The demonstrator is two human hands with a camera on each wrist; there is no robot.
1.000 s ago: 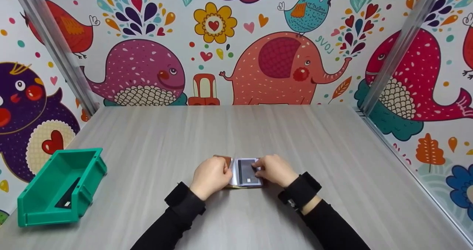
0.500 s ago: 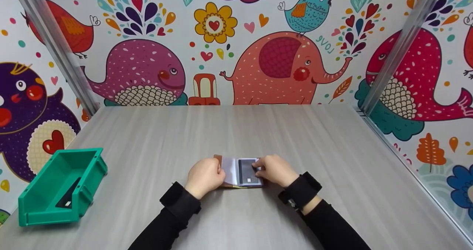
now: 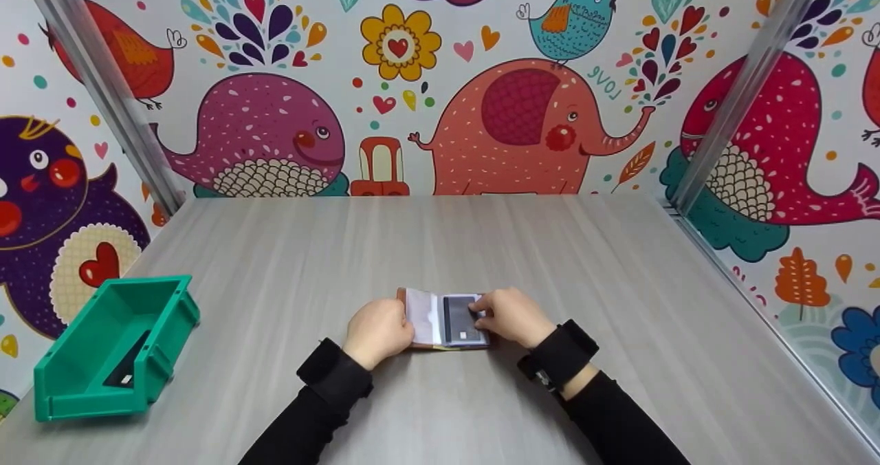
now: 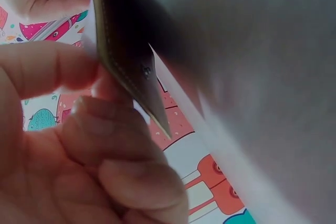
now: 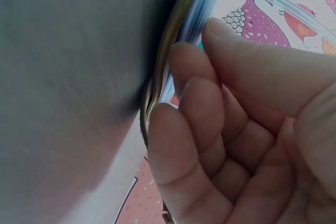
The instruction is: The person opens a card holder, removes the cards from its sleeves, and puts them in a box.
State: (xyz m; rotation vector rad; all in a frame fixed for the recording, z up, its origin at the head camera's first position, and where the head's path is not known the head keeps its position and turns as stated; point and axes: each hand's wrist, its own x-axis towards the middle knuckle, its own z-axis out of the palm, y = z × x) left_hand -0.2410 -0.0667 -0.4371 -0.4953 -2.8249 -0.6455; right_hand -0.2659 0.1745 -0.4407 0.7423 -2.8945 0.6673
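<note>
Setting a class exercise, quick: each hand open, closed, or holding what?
Left hand: holding the left side of the card holder.
Right hand: holding its right side.

There are two hands, one left hand [image 3: 378, 331] and one right hand [image 3: 517, 316], with two black wristbands [image 3: 335, 380] and two black sleeves [image 3: 295, 427]. One wallet [image 3: 423, 318] shows one gray card [image 3: 455, 319]. One green bin [image 3: 89, 405] shows one black card [image 3: 129, 363]. There is one table [image 3: 447, 238] with two upright metal posts [image 3: 103, 93]. The walls show one elephant [image 3: 512, 166], two whales [image 3: 258, 124] and one yellow flower [image 3: 412, 25].
</note>
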